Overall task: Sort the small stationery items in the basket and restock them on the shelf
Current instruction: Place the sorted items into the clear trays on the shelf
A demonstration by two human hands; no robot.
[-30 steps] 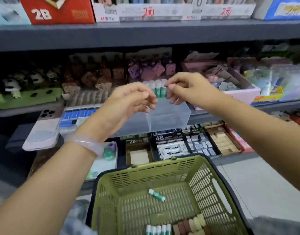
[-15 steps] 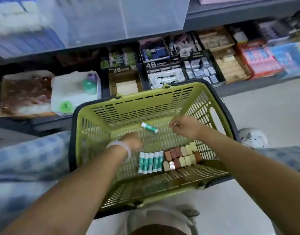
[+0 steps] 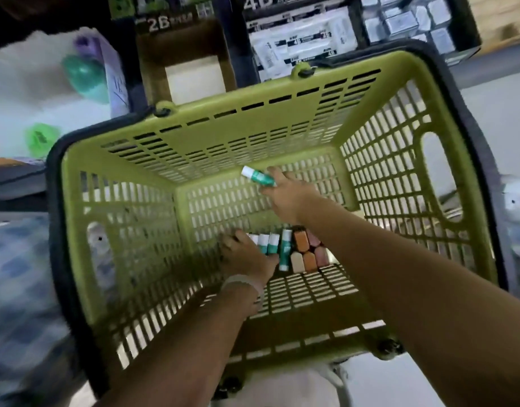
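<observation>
A green plastic basket (image 3: 253,133) with a dark rim fills the view. At the far end of its floor lies a single green-and-white glue stick (image 3: 257,176), and my right hand (image 3: 288,195) pinches its near end. At the near end of the floor, a row of glue sticks (image 3: 272,245) stands next to several small erasers (image 3: 308,254) in orange, pink and cream. My left hand (image 3: 244,257) lies over the left end of that row, fingers curled onto the sticks; whether it grips one is hidden.
Behind the basket, the lowest shelf holds display boxes marked 2B (image 3: 176,48) and 4B (image 3: 300,45), and a white box with green and purple items (image 3: 82,74). Grey floor lies to the right.
My hands left the clear box on the shelf and dropped into the basket. The right hand has reached forward and taken the lone glue stick; the left has settled onto the row of sticks.
</observation>
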